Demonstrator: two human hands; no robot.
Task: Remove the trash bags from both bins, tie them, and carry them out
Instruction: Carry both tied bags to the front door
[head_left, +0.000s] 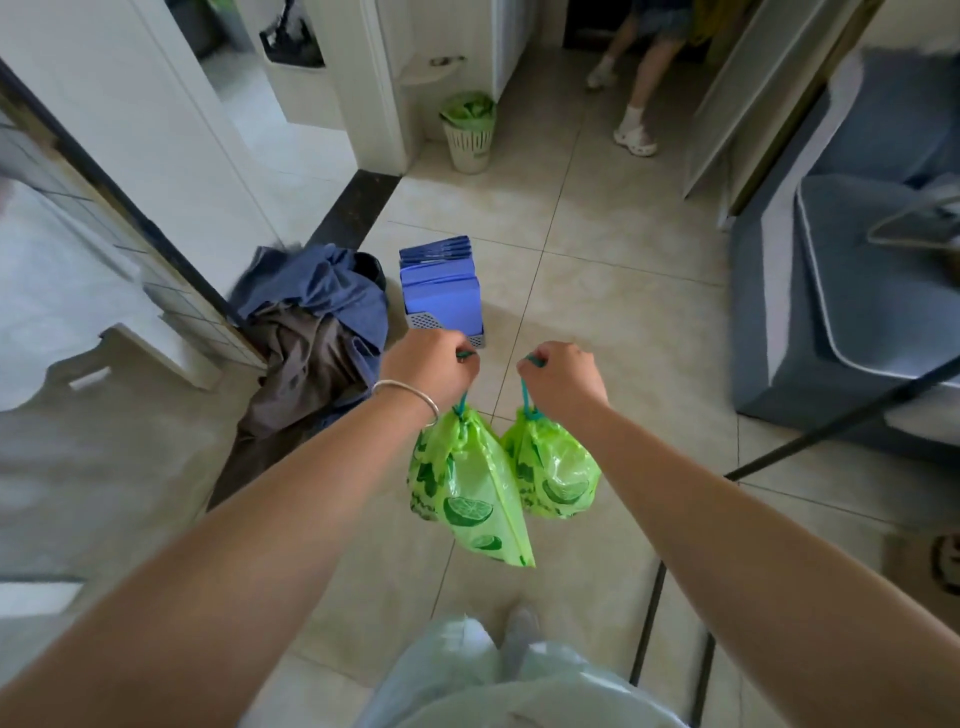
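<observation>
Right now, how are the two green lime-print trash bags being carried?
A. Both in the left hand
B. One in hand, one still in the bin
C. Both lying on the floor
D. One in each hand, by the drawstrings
D: the left hand grips the drawstring of the larger bag, and the right hand grips that of the smaller bag; both hang above the floor.

Silver bangle (410, 392), pale trousers (457, 670)

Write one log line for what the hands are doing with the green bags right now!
left hand: holds left bag by drawstring | right hand: holds right bag by drawstring | bags: cinched, hanging above floor
</observation>
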